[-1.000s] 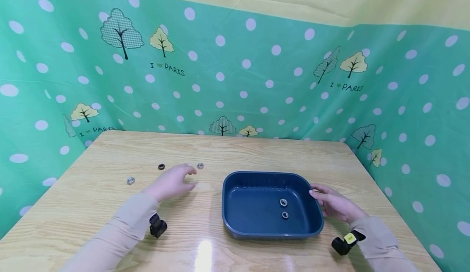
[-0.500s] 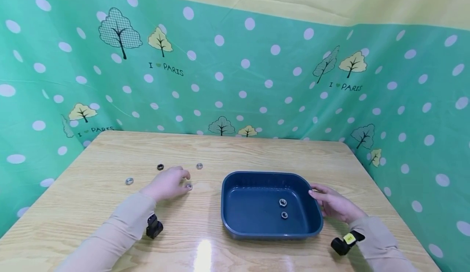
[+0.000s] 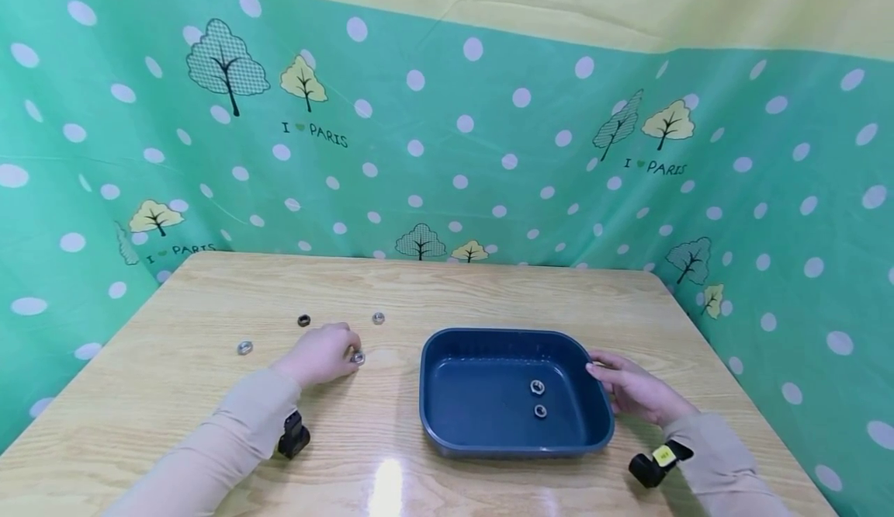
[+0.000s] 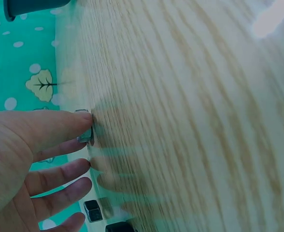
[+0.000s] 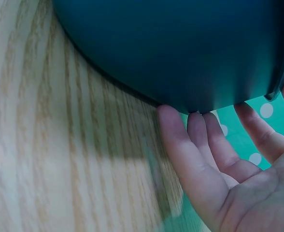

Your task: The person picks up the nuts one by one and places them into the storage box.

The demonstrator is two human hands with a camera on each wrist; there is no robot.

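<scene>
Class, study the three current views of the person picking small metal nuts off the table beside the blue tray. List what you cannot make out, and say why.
- Left hand on a nut: head view too small, left wrist view blurred, so the grip is unclear.
- Nuts in the tray: too small to tell their type.
- Tray interior: right wrist view shows only the outer wall by the right hand.
- Black nut: too small for detail.

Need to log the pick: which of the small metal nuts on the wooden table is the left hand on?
The silver metal nut at the left hand fingertips, nearest the dark blue plastic tray. The other three loose nuts lie untouched farther back.
</scene>
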